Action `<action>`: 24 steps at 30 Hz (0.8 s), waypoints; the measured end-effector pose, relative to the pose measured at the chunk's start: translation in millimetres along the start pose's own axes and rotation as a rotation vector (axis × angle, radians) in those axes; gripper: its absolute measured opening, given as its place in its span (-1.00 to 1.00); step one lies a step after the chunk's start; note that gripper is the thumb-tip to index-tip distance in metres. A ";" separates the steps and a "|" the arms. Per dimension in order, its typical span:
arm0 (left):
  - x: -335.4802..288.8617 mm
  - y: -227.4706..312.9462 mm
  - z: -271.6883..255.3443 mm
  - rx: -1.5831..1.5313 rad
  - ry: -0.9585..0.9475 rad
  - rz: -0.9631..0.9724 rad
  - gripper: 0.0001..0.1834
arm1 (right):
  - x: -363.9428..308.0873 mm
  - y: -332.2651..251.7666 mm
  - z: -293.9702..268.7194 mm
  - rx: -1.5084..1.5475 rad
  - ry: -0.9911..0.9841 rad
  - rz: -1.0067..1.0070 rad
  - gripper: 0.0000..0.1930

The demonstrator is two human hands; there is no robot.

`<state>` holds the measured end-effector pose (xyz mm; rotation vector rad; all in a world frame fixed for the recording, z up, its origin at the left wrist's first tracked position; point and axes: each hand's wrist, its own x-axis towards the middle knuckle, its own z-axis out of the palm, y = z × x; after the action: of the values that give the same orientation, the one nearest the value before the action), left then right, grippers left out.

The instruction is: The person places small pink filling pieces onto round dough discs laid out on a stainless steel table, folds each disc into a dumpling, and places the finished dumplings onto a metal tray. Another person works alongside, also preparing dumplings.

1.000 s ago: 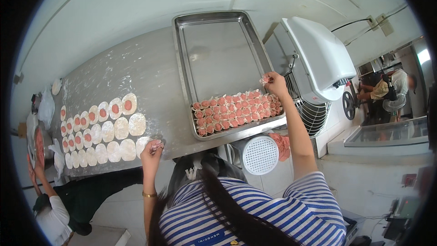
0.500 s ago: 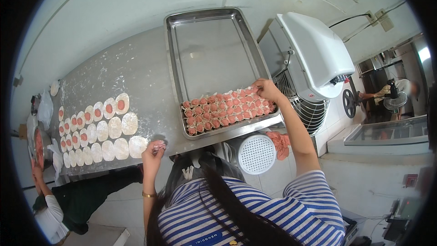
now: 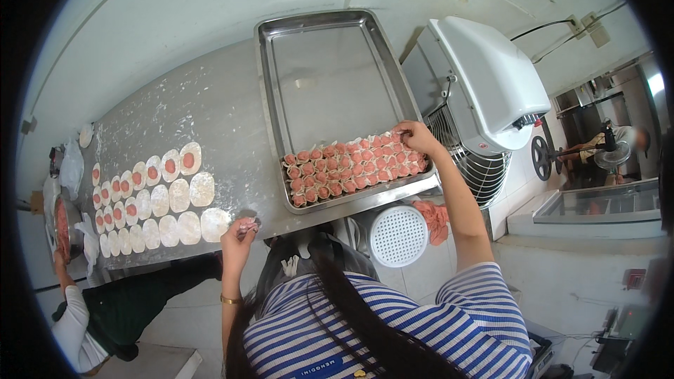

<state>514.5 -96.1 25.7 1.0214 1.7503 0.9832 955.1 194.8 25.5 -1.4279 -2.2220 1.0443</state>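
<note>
My right hand (image 3: 419, 137) reaches over the right end of the farthest row of open-topped meat dumplings (image 3: 344, 167), its fingers closed on a dumpling there. Several tight rows of these dumplings, pink filling showing, fill the near end of a large steel tray (image 3: 269, 109). My left hand (image 3: 237, 237) is at the table's near edge, left of the tray, fingers curled together around something small, pinkish and white that I cannot make out. Beside it lie floured round wrappers (image 3: 214, 225) in three rows; some farther ones carry dabs of pink filling (image 3: 187, 160).
A steel table (image 3: 225, 105) dusted with flour carries everything. Right of the tray stands a white machine (image 3: 484, 84) with a wire guard. A white perforated stool (image 3: 398, 236) sits below the table edge. At the far left a co-worker's hand (image 3: 60, 261) touches a bowl of pink filling (image 3: 62, 228).
My two hands stay almost where they were, the right one still at the end of the dumpling row. The view has shifted slightly. The co-worker's hand at the bowl has moved a little.
</note>
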 end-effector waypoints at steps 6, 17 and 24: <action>4.0 -10.3 -9.5 0.040 -0.014 0.007 -0.77 | 0.6 -6.4 -4.3 0.034 -0.060 0.172 -0.65; 57.6 -31.4 -178.3 0.288 0.485 0.178 -0.78 | -2.9 -2.4 0.3 0.188 0.151 0.023 -0.49; 147.2 -86.3 -410.6 0.547 0.998 -0.013 -0.82 | -9.8 -78.5 10.2 -0.058 0.109 0.082 -0.60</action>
<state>70.5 -74.7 37.4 0.8758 2.9620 1.1238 901.8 163.0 75.6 -1.5740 -2.1490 0.9102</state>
